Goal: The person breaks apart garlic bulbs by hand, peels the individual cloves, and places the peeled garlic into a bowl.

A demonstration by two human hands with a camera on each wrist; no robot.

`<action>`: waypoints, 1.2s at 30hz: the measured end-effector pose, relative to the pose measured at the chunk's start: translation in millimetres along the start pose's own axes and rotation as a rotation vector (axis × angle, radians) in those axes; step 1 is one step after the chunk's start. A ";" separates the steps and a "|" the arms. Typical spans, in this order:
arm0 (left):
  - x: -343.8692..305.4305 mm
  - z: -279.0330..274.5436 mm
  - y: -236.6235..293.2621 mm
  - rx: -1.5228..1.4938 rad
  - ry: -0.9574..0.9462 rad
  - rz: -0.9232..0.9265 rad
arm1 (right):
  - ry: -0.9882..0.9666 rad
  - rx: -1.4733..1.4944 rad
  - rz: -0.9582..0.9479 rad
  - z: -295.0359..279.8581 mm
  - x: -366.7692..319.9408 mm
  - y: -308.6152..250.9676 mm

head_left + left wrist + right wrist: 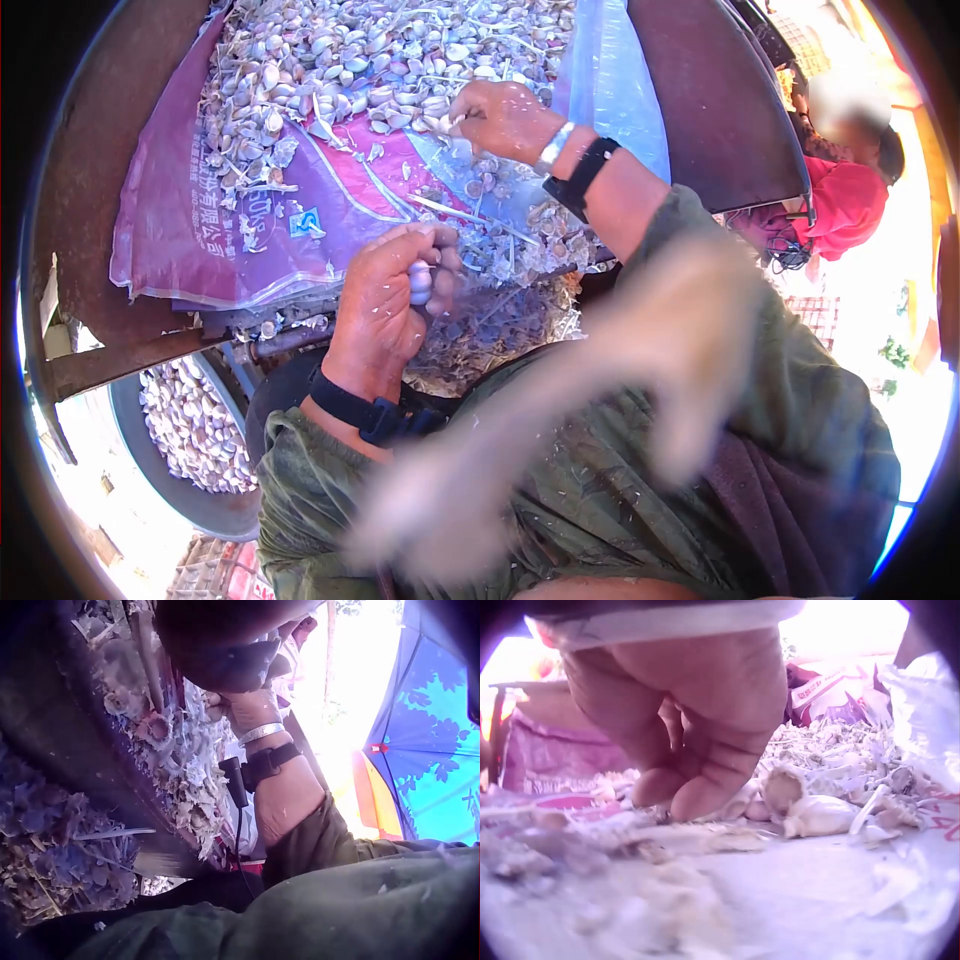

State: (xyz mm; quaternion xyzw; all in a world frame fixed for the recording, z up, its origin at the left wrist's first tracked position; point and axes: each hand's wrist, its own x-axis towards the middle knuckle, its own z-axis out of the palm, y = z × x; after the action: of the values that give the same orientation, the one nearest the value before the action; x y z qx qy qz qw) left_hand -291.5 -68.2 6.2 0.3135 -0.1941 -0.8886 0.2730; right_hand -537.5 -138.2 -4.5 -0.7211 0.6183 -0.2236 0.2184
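In the head view my left hand (385, 290), palm turned inward, curls its fingers round purple-white garlic cloves (420, 284). It hangs over the near edge of a purple plastic sack (270, 245) spread on the work surface. Farther out, my right hand (505, 118), with a silver bracelet (556, 146) at its wrist, reaches down to the near border of a broad heap of garlic cloves (400, 60). The right wrist view shows that hand's bent fingers (727, 761) with tips down among skins and cloves; I cannot tell whether they pinch one.
A round tub (225, 500) of cloves stands low at the left. Dry skins and stalks (500, 335) lie below the surface's near edge. A blurred pale shape (600, 380) crosses close to the head camera. A person in a red top (850, 205) is at the right.
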 end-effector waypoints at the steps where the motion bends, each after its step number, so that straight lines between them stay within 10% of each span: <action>1: 1.1 0.6 -0.2 -0.013 0.039 0.013 | -0.107 0.198 0.090 -9.6 -10.8 -19.9; 6: 7.4 0.1 -1.6 -0.064 0.045 -0.026 | -0.423 0.589 -0.019 -14.0 -52.7 -73.8; 9: 8.4 5.5 -3.5 0.018 0.078 -0.006 | -0.131 0.323 -0.365 2.0 -62.5 -78.0; 19: 16.3 2.9 -18.6 0.112 0.187 0.094 | 0.028 -0.125 -0.388 23.6 -77.5 -100.2; 25: 14.1 6.5 -11.3 0.010 0.090 0.114 | 0.031 0.157 -0.226 4.3 -80.5 -102.3; 29: 0.3 3.5 2.9 -0.163 -0.177 0.171 | -0.445 0.453 0.167 -51.3 -90.4 -108.6; 33: -3.4 -2.9 4.8 -0.140 -0.167 0.191 | -0.226 -0.407 -0.295 -42.3 -62.8 -52.8; 36: -8.2 2.4 9.2 -0.160 -0.130 0.103 | -0.012 -0.149 -0.257 -28.9 -24.2 -44.8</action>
State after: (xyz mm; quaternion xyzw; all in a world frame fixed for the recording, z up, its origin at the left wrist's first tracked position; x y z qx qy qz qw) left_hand -284.3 -69.9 16.4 0.2220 -0.1556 -0.9045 0.3291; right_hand -522.2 -109.1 44.0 -0.8099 0.5344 -0.1988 0.1375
